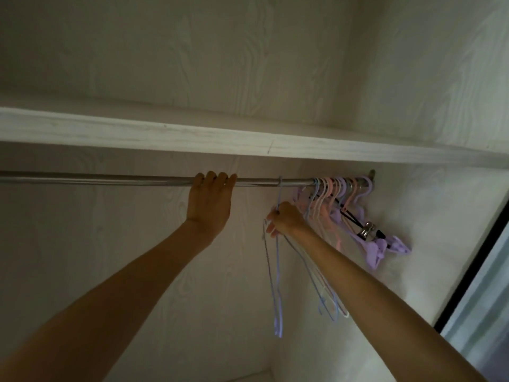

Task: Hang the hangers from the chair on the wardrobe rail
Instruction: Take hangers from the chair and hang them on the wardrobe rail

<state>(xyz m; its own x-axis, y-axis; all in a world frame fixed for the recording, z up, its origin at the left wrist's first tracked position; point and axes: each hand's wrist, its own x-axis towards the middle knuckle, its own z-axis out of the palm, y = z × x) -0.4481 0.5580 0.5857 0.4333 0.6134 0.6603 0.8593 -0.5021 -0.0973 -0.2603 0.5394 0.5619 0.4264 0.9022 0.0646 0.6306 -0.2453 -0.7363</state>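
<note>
Right hand point(286, 219): fingers curled round the neck of a thin blue hanger point(276, 271), just below its hook. That hook is over the rail point(110, 180), a little left of the hand's own line and directly above it; the hanger's long frame drops straight down from the grip, edge-on to the camera. Whether the hook bears the full weight or the hand does, cannot be told.

Left hand point(210, 199): fingers hooked over the top of the rail, gripping it, palm side away from the camera; carries no hanger. It lies left of the blue hanger with a bare stretch of rail between.

Wire hangers point(327, 299): a few more thin frames, blue and pale, hang under the right wrist; which hooks they belong to is hidden behind the hand.

Hung bunch point(338, 194): pink, lilac and blue hangers packed at the rail's right end against the wardrobe wall, one with a metal clip. A short gap of rail separates it from the blue hook.

Rail: long axis runs left to right beneath the shelf point(165, 133).

Judgement: right hand is nearer; the next move would likely slide the hook rightward along the rail to the bunch.
</note>
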